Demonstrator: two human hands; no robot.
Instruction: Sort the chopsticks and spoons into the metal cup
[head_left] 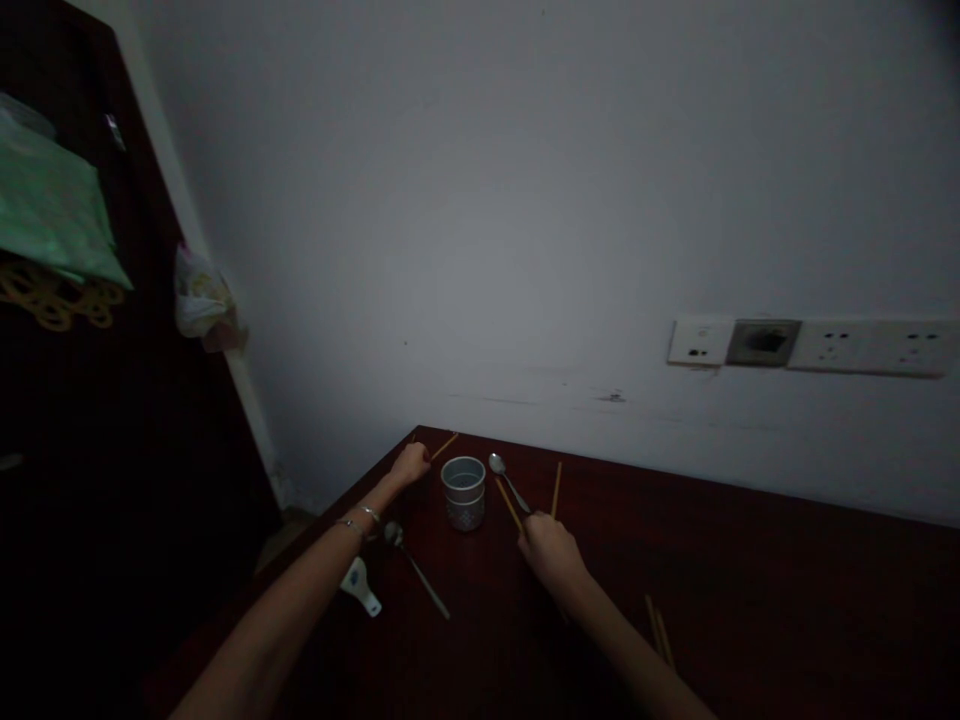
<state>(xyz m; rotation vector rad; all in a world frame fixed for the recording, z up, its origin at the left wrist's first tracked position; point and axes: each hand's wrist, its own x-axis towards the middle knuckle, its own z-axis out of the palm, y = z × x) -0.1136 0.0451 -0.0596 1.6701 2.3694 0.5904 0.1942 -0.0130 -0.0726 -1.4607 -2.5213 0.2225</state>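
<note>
My left hand [411, 465], with bracelets at the wrist, is closed at the far left of the dark red table. A thin wooden chopstick [445, 445] sticks out from its fingers, and another tip shows behind it. Right of the middle, my right hand [551, 555] is closed around wooden chopsticks [556, 490] that splay out on both sides of the fist. Close to its fingers lies a metal spoon [516, 490], its bowl pointing away; whether the hand touches it I cannot tell. Between my hands stands a grey metal cup [464, 495], upright.
Under my left forearm lie a long-handled metal spoon [424, 580] and a white ceramic spoon [361, 587]. More chopsticks [660, 632] rest beside my right forearm. A wall with sockets [829, 345] borders the table [787, 570]; bags [201, 300] hang by the dark door at left.
</note>
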